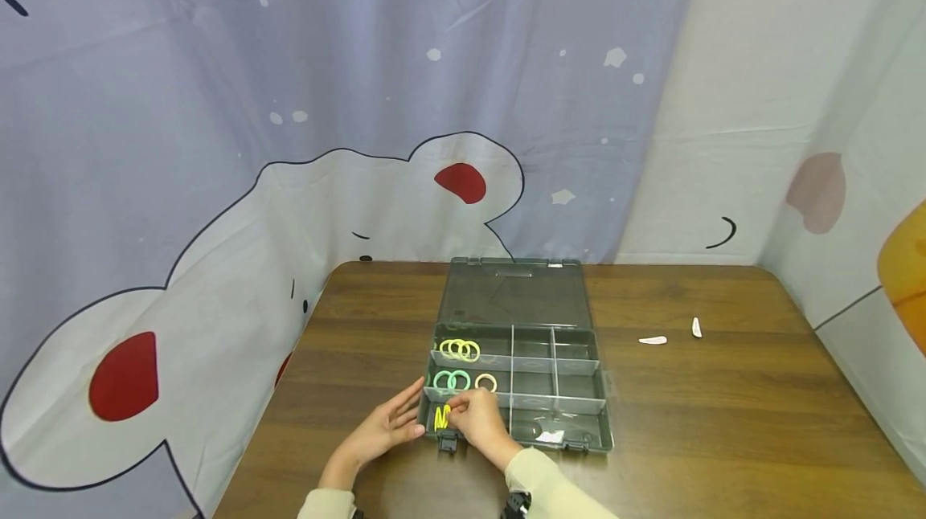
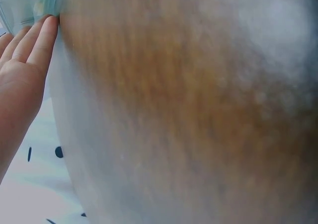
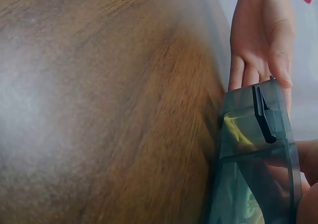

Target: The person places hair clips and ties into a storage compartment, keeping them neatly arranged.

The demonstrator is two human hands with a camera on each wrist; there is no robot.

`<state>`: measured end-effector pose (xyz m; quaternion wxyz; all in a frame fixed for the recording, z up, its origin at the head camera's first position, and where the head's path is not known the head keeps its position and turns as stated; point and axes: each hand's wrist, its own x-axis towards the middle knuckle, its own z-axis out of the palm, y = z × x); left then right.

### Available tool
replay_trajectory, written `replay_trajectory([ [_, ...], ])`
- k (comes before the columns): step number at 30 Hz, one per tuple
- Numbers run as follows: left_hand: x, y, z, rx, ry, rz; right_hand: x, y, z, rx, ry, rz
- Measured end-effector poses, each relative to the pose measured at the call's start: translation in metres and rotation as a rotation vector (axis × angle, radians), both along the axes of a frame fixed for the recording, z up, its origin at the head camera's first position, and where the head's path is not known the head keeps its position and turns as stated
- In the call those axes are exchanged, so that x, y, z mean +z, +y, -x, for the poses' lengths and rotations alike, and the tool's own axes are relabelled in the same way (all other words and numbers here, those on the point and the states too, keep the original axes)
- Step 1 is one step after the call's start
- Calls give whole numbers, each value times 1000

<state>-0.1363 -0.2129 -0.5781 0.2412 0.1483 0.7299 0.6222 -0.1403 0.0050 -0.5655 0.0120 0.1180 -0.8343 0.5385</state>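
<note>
A dark translucent compartment box [image 1: 606, 427] lies on the table with its lid tipped back. My right hand [image 1: 477, 416] reaches into the front left compartment, where its thumb and fingertips pinch at a bright yellow hair tie [image 1: 447, 416]; another yellow one [image 1: 437, 419] stands beside it. In the right wrist view, yellow bands [image 3: 237, 129] show through the box wall near the fingertips. My left hand [image 1: 385, 427] rests at the box's left side with fingers extended, its thumb at the front corner. The left wrist view shows its straight fingers [image 2: 44, 42] against the box.
Light yellow hair ties [image 1: 460, 350] lie in the back left compartment. Green ones [image 1: 452, 380] and a pale orange one [image 1: 486, 382] lie in the middle left compartment. Two whitish hair clips [image 1: 653, 340] [image 1: 697, 328] lie right of the box. A printed curtain [image 1: 564, 101] hangs behind the table.
</note>
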Motion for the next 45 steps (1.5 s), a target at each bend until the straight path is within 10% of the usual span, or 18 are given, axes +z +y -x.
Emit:
replay_trajectory([
  [13, 1, 2, -1, 4, -12, -6, -4, 1, 1, -9, 74, -83],
  [31, 0, -2, -1, 11, 4, -2, 34, 29, 2, 158, 36, 17],
  [45, 1, 0, 0, 4, -2, -11, 66, 107, 43, -23, 50, 84],
])
